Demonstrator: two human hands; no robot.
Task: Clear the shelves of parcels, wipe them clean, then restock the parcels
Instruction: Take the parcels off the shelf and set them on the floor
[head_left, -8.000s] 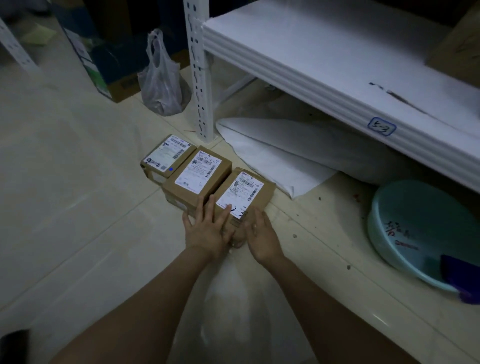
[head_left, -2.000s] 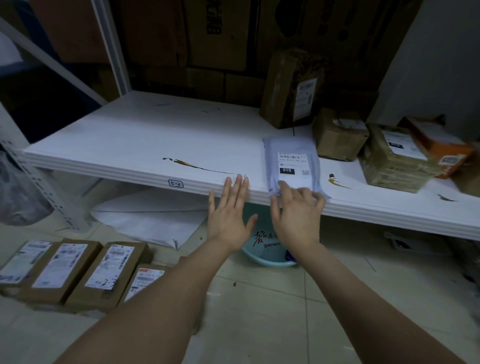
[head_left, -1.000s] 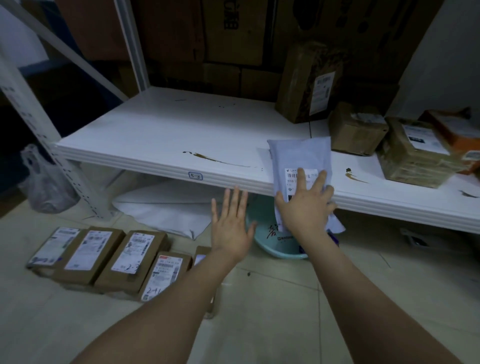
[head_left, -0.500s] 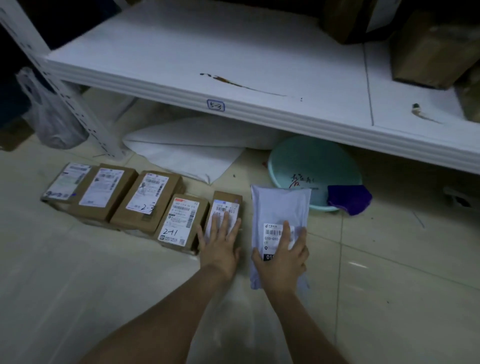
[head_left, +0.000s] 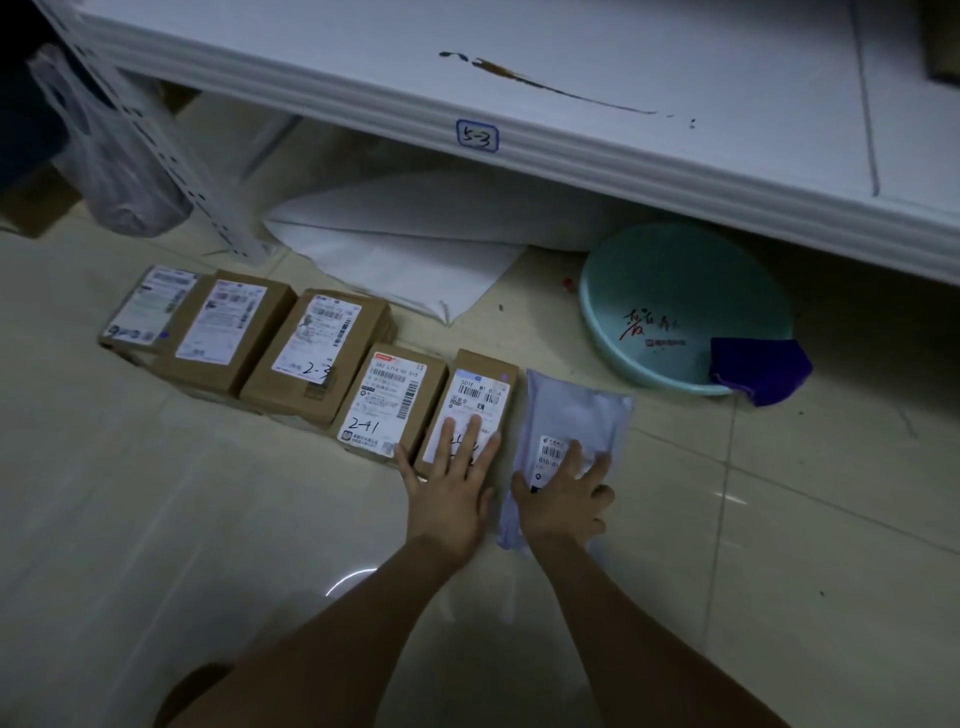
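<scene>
Fingers (head_left: 571, 457) of my right hand (head_left: 563, 501) lie spread and flat on the near half of the pale lilac plastic mailer bag (head_left: 582, 410), gripping nothing, with the bag flat on the tiled floor (head_left: 156, 519) at the right end of the parcel row. My left hand (head_left: 449, 499) rests straight-fingered on the white label of the small brown cardboard box (head_left: 480, 371) just beside the bag. Readable writing: "010" on the bag, "501F" on that box, handwritten "241" on the next brown box (head_left: 395, 395), "2-3" on the third brown box (head_left: 311, 374), and "5-3" on the edge tag (head_left: 477, 136) of the white shelf (head_left: 675, 78).
</scene>
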